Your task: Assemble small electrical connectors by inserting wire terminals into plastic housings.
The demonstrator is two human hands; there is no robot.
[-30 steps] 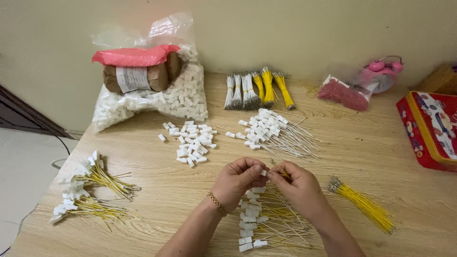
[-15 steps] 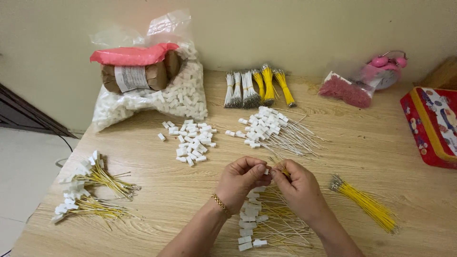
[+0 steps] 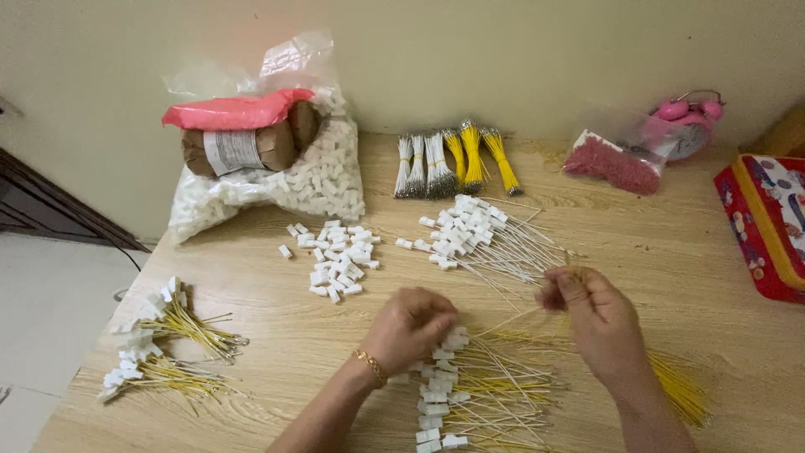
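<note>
— Two hands over the table (image 3: 251,277). Left hand (image 3: 409,325) curled, fingertips pressed together on the near pile (image 3: 470,390) of white plugs with yellow and white wires. What it pinches, cannot tell.

— Right hand (image 3: 597,312)?

— Raised just right of it, fingers closed, pinching a thin wire (image 3: 516,320) that slants down toward the pile.

— Around them?

— Loose plugs (image 3: 334,256) mid-table; a white-wire heap (image 3: 474,235) beside those. Yellow wires (image 3: 681,387) under the right wrist. Finished bunches (image 3: 163,344) at the left edge. Bag (image 3: 277,168) of plugs and tied bundles (image 3: 453,159) by the wall.
</note>
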